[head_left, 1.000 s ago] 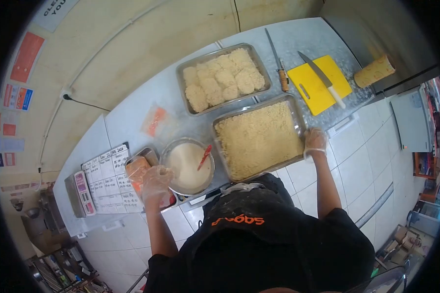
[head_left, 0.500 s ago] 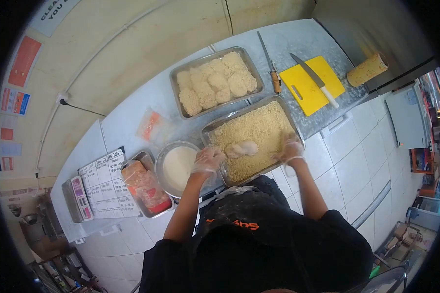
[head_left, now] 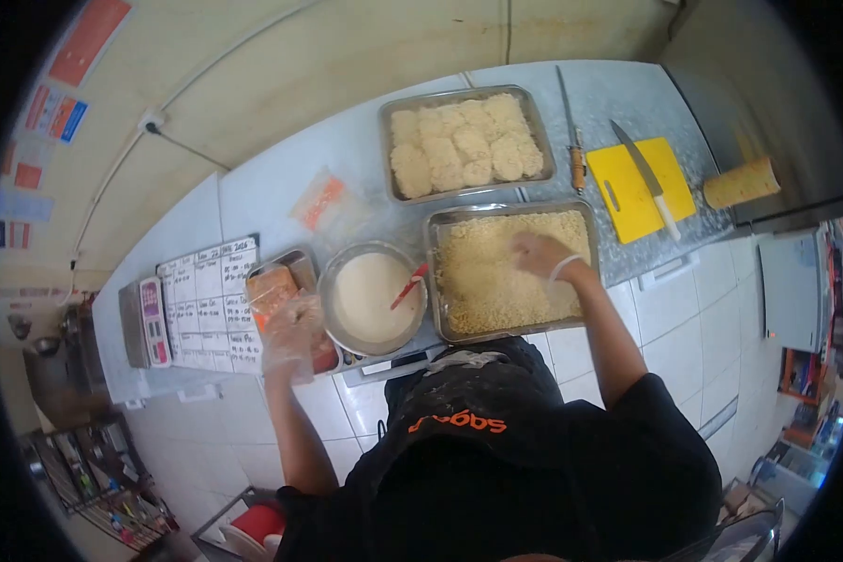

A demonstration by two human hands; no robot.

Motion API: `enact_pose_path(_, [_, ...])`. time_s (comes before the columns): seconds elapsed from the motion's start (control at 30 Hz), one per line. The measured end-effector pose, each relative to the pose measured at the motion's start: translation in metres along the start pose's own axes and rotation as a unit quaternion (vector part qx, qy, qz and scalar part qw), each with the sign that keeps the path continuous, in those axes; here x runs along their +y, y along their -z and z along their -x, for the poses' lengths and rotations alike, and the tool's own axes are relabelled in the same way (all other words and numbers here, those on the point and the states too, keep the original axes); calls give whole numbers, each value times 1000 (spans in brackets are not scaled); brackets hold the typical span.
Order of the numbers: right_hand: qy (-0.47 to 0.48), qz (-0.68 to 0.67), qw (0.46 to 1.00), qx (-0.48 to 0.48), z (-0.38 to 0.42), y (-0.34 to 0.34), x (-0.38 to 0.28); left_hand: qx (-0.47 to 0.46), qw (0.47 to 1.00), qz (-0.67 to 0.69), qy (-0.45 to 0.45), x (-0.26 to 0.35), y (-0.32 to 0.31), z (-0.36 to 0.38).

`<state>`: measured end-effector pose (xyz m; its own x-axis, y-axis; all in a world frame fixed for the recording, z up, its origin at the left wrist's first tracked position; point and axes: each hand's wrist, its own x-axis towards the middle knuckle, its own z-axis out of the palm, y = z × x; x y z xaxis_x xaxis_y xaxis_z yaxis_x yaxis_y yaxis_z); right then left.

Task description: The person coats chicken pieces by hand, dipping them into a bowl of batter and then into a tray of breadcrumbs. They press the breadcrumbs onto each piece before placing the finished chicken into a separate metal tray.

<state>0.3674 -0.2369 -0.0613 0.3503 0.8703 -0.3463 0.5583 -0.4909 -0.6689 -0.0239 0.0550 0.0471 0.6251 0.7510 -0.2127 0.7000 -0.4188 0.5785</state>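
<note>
My left hand (head_left: 292, 332), in a clear plastic glove, is over a metal tray (head_left: 302, 267) of raw pinkish meat (head_left: 273, 288). Its fingers are hard to make out against the meat. My right hand (head_left: 539, 255), also gloved, is low over the pale breadcrumbs (head_left: 478, 267) in a deep metal tray (head_left: 431, 248), its fingers smeared by motion. The pale meat piece seen earlier in the crumbs does not show; crumbs or my hand may cover it. Between the two trays stands a round metal bowl (head_left: 328, 314) of white batter (head_left: 370, 295), with a red-handled utensil (head_left: 409, 286) in it.
Behind the crumbs stands a tray (head_left: 384, 140) of breaded pieces. To the right lie a sharpening steel (head_left: 576, 169), a knife (head_left: 648, 173) on a yellow cutting board (head_left: 618, 211), and a roll (head_left: 742, 183). At left are a whiteboard (head_left: 206, 300) and a scale (head_left: 150, 318).
My left hand has moved left from the crumb tray to the raw meat tray. My right hand has shifted inward over the crumbs. The pale meat piece is out of sight.
</note>
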Motion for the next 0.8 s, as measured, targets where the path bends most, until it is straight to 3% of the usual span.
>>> enact_pose_path(0.03, [43, 80, 994, 67, -9, -6, 37, 4, 999, -45, 10, -8, 12, 2])
enact_pose_path(0.1, [-36, 168, 983, 60, -18, -2, 63, 11, 990, -137, 33, -20, 35, 3])
enact_pose_path(0.17, [-28, 272, 958, 88, -24, -26, 71, -6, 982, -186, 32, -52, 38, -6])
enact_pose_path(0.27, [6, 127, 992, -17, -26, -38, 86, -44, 963, -265, -19, -117, 32, -18])
enact_pose_path(0.4, [-4, 38, 993, -108, -5, -5, -6, -80, 943, -317, -69, -163, 16, -31])
enact_pose_path(0.5, [146, 212, 965, -47, -11, -69, -13, -145, 926, -326, -121, -153, 9, -45])
enact_pose_path(0.53, [128, 271, 954, -29, -6, -79, -32, -177, 920, -321, -140, -146, 8, -50])
enact_pose_path(0.6, [86, 388, 918, 3, 2, -94, -73, -173, 906, -362, -134, -153, 2, -55])
enact_pose_path(0.73, [141, 334, 931, -25, -13, -112, -59, -170, 877, -430, -131, -174, -31, -52])
enact_pose_path(0.8, [132, 326, 936, -12, -19, -104, -63, -187, 878, -440, 1, -161, -38, -56])
